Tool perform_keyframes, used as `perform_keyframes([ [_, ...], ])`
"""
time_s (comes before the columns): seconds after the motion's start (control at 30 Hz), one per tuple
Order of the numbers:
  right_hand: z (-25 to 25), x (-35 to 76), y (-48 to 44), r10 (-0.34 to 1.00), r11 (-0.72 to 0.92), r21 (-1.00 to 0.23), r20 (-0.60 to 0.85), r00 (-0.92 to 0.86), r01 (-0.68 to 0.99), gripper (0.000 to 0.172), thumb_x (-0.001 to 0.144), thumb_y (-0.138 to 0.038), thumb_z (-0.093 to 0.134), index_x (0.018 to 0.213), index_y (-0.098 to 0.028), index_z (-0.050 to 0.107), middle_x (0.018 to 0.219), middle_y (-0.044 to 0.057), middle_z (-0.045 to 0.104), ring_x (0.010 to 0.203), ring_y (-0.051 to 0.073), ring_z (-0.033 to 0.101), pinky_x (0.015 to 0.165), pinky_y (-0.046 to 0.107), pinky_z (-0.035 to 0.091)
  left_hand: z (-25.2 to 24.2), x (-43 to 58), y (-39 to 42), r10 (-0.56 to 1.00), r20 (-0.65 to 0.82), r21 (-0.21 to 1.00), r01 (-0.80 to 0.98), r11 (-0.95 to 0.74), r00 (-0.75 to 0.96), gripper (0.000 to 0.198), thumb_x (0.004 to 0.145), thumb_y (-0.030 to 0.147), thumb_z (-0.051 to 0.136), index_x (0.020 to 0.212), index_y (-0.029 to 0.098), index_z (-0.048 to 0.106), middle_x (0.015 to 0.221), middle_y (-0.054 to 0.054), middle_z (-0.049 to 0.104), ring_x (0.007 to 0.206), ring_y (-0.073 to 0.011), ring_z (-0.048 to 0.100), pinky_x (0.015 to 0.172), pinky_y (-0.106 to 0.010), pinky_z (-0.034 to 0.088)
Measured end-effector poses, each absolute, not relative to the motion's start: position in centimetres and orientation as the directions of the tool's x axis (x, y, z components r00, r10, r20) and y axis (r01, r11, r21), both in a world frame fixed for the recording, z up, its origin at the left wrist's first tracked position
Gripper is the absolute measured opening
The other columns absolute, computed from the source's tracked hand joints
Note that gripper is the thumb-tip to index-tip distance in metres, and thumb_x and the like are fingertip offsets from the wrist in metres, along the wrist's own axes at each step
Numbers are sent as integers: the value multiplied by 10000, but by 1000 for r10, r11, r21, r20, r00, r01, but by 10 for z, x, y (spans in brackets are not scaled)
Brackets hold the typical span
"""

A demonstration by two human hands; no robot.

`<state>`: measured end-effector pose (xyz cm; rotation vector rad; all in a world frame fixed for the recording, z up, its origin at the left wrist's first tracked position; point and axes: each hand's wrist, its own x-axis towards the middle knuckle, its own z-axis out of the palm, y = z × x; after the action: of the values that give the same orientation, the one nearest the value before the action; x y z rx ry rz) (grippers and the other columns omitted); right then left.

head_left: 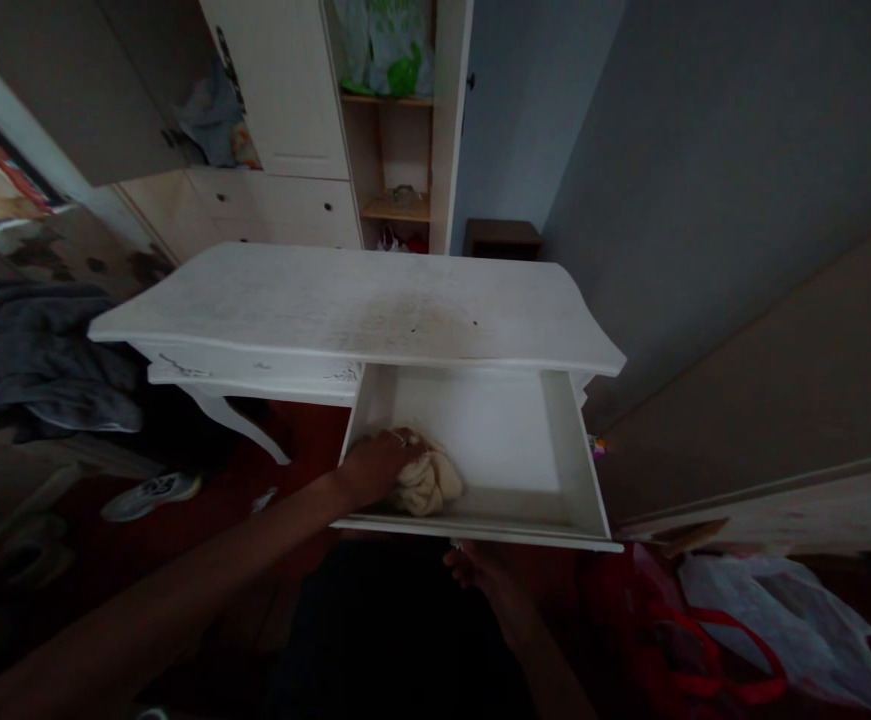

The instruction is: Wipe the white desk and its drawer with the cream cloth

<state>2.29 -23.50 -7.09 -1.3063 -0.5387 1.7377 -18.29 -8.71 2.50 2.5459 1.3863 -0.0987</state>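
A white drawer (472, 533) is pulled out from a white table (285, 290) with a worn, stained top. Inside its left front corner lies a crumpled beige cloth (435, 485). My left hand (386, 465) reaches over the drawer's left side and grips the cloth, its fingers curled into the folds. Just below the drawer front, my right hand (480, 570) has its fingers closed at a small pale knob, partly hidden in the shade. The rest of the drawer's bottom is bare white.
Behind the table stand white cabinets (285, 100) with an open shelf unit. A dark garment (30, 350) hangs at the left, above a shoe (151, 496) on the red floor. Red and white bags (772, 610) lie at the right, near a wall (675, 200).
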Motion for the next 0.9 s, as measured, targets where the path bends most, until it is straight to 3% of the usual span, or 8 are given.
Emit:
perform_keyframes([
  [0.1, -74, 22, -234, 839, -520, -773, -542, -48, -363, 529, 592, -635, 796, 814, -157, 755, 792, 110, 750, 650, 189, 631, 617, 312, 441, 29, -177, -60, 826, -65, 54, 828, -558, 560, 569, 843, 64, 446, 1329, 337, 556, 1471, -107, 465, 1234, -338, 503, 959, -488, 412],
  [0.2, -77, 21, -234, 843, -509, -781, -537, -28, -361, 537, 588, -641, 797, 830, -163, 756, 795, 111, 748, 653, 191, 632, 617, 313, 446, 39, -168, -32, 861, 75, 24, 862, -507, 504, 452, 930, 146, 351, 1286, 285, 592, 1459, -138, 472, 1272, -346, 451, 1028, -526, 309],
  [0.33, -80, 19, -234, 844, -501, -782, -537, -8, -370, 569, 554, -660, 804, 822, -161, 749, 795, 120, 745, 654, 200, 633, 612, 320, 448, 48, -149, -7, 890, 43, -7, 891, -454, 454, 412, 916, 107, 325, 1155, 118, 661, 1195, -248, 630, 1182, -363, 505, 988, -515, 304],
  [0.43, -79, 19, -235, 849, -489, -789, -528, 4, -373, 558, 556, -648, 809, 828, -166, 744, 788, 110, 745, 655, 202, 635, 616, 322, 451, 48, -140, -3, 937, 28, -13, 937, -348, 348, 403, 909, 95, 320, 1124, 42, 656, 1131, -301, 640, 1129, -378, 543, 935, -510, 332],
  [0.57, -75, 19, -234, 848, -496, -786, -529, -13, -368, 574, 553, -670, 801, 817, -164, 743, 777, 103, 745, 654, 193, 636, 619, 314, 450, 42, -140, -15, 952, 62, -11, 954, -298, 298, 310, 826, 216, 585, 1080, 63, 675, 1225, -298, 608, 1286, -427, 428, 1036, -531, 261],
  [0.67, -75, 20, -232, 841, -507, -779, -541, -14, -368, 593, 514, -684, 812, 795, -166, 746, 762, 101, 745, 642, 191, 633, 610, 314, 449, 42, -142, -30, 940, 8, -45, 939, -340, 341, 462, 645, 397, 785, 1002, 114, 707, 1207, -255, 632, 1348, -481, 316, 1098, -567, 161],
  [0.77, -77, 20, -231, 831, -521, -769, -557, -11, -371, 602, 464, -685, 831, 758, -167, 743, 718, 97, 738, 605, 189, 625, 586, 315, 443, 46, -137, -44, 936, -77, -65, 935, -349, 344, 433, 655, 507, 774, 899, 152, 727, 1129, -214, 669, 1276, -481, 394, 1056, -589, 216],
  [0.9, -77, 19, -232, 853, -476, -785, -521, 8, -396, 546, 534, -651, 826, 783, -172, 747, 729, 93, 740, 612, 188, 631, 586, 316, 454, 46, -127, -58, 916, -99, -1, 920, -392, 390, 165, 783, 258, 692, 870, 122, 725, 1050, -244, 672, 1097, -412, 536, 939, -544, 345],
])
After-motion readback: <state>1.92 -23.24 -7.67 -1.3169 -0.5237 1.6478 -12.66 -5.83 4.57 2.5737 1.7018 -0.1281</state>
